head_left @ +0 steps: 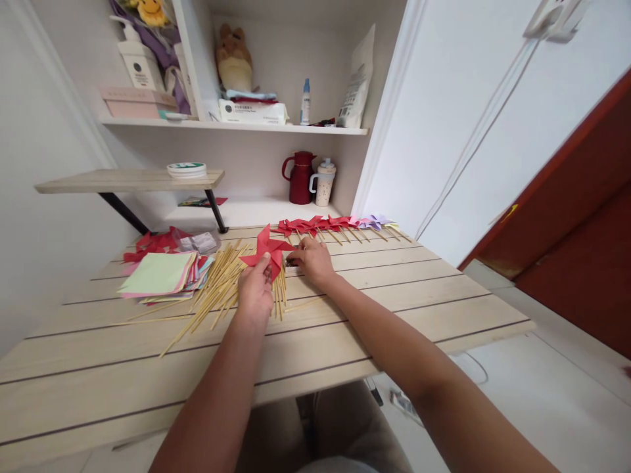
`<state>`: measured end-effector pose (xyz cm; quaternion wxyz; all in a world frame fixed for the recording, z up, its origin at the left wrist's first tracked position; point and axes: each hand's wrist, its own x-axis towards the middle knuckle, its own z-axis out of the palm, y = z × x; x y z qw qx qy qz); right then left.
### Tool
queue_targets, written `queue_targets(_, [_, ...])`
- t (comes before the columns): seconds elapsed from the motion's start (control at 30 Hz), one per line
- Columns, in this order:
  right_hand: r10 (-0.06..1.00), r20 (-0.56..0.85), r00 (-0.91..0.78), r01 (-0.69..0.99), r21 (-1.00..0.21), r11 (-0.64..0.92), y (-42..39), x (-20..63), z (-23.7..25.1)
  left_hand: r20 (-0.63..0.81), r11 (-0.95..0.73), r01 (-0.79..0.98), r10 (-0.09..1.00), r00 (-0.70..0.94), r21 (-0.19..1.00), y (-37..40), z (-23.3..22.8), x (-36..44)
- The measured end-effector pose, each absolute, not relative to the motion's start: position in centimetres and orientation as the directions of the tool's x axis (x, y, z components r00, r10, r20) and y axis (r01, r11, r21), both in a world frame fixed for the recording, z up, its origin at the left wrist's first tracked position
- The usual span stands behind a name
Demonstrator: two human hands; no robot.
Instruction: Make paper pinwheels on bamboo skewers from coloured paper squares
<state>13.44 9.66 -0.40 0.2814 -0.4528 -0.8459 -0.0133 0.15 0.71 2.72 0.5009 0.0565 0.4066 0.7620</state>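
My left hand (254,292) holds a red paper pinwheel (267,249) upright just above the wooden table (374,309). My right hand (311,259) rests palm down beside it, fingertips on a small item near the pinwheel that I cannot make out. A loose pile of thin wooden sticks (211,289) lies under and to the left of my left hand. Beyond my hands runs a row of finished pinwheels on sticks (325,225), mostly red, a few purple at the right end.
A stack of coloured paper squares (160,274) and red paper pieces (152,243) lie at the left. A clear plastic bag (200,243) sits behind them. Behind the table, a red jug (300,177) and a white cup (324,182) stand on a low ledge. Shelves above hold bottles and packets.
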Motion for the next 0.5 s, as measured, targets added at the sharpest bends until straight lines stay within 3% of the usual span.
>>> queue_targets(0.37, [0.665, 0.489, -0.565, 0.728, -0.084, 0.68, 9.7, 13.46, -0.22, -0.336, -0.16, -0.72, 0.802, -0.494, 0.676, 0.61, 3.0, 0.24])
queue_targets(0.5, [0.667, 0.503, -0.549, 0.705, -0.15, 0.694, 9.82, 13.47, -0.37, -0.341, -0.157, -0.721, 0.8, -0.493, 0.675, 0.6, 3.06, 0.24])
